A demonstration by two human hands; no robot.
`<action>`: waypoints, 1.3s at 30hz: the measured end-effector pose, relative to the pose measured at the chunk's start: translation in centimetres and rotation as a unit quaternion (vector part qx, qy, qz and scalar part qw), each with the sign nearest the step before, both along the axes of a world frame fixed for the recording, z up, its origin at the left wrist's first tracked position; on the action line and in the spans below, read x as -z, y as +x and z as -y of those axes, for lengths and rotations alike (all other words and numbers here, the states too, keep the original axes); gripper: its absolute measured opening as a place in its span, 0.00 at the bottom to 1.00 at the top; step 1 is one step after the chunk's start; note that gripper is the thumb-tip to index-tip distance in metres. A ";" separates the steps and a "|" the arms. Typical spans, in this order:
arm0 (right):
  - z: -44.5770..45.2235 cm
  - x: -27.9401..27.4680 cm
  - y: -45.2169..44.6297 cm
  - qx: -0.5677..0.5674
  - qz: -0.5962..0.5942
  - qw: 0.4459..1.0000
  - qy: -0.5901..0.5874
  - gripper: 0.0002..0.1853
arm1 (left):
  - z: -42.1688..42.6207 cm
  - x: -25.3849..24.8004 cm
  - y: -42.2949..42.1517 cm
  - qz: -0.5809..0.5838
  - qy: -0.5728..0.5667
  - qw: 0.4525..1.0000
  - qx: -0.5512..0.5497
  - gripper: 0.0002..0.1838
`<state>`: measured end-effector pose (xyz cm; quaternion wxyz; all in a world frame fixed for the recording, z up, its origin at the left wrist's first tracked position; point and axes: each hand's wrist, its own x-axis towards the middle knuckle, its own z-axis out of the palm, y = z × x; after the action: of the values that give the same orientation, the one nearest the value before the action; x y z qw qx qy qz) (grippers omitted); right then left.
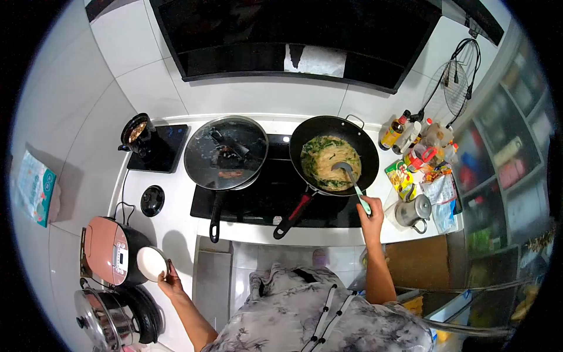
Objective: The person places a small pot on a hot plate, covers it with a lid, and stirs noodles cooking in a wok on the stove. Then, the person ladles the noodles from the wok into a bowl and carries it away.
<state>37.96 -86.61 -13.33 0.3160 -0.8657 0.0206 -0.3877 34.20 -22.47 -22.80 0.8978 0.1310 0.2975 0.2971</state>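
left hand: fingers pinching the edge of a white bowl beside the rice cooker | right hand: fingers closed around the handle of a ladle | ladle's head: in the noodles inside the wok | wok: on the stove, beside a lidded pan

1. Pink-and-black rice cooker on left side of counter; lidded steel pot just beside it.
2. Black lid flat on counter.
3. Small black pot on square black hotplate, back left.
4. Frying pan under glass lid.
5. Bottles clustered back right; packets, metal kettle nearby.
6. Wire strainer hangs on wall, right.
7. Blue-and-white pack on left wall.
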 end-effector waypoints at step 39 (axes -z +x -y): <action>9.2 -4.4 12.9 -0.302 -0.209 0.901 -0.230 0.15 | 38.4 -19.3 7.6 -0.024 0.150 0.883 0.445 0.33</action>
<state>50.83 -95.85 -8.88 0.1980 -0.9402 -0.2659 -0.0778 41.79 -60.84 -3.54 0.8976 0.3901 0.1816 -0.0955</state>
